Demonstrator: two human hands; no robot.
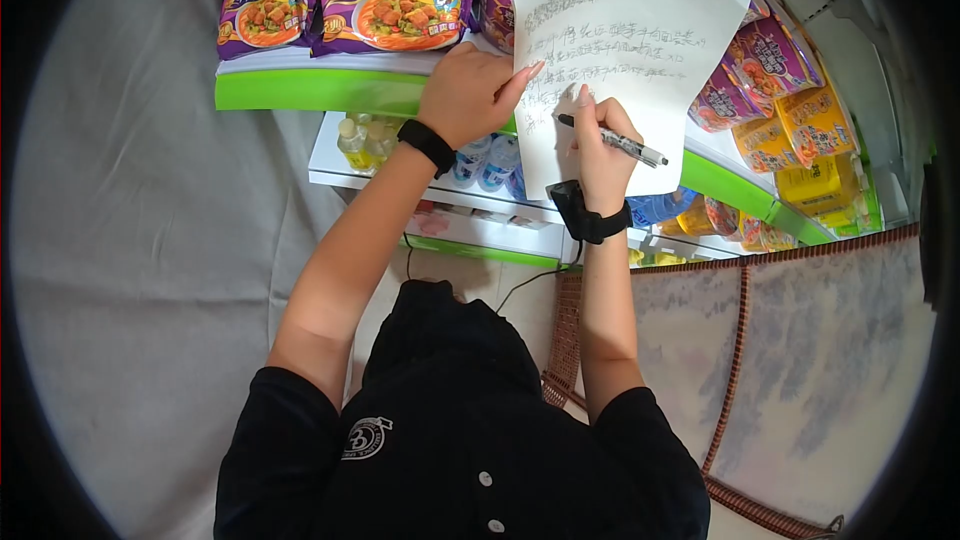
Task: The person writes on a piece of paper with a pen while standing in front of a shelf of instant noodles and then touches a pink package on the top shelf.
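Green-edged shelf point(300, 88); hands point(540, 120) on paper point(655, 30), right holding pen point(622, 143).

Paper point(650, 40): white sheet, edges slightly curled, dense handwriting at top, spaced handwritten lines below, bottom part bare. Extends past the shelf's green front edge point(320, 90), partly covering purple noodle packages point(497, 5). Left hand point(468, 90) at its left edge.

Pen point(638, 148): slim, patterned barrel, black front end, silvery rear with clip. Gripped in right hand point(606, 155), slanted over the sheet, black end toward the writing. Tip contact unclear.
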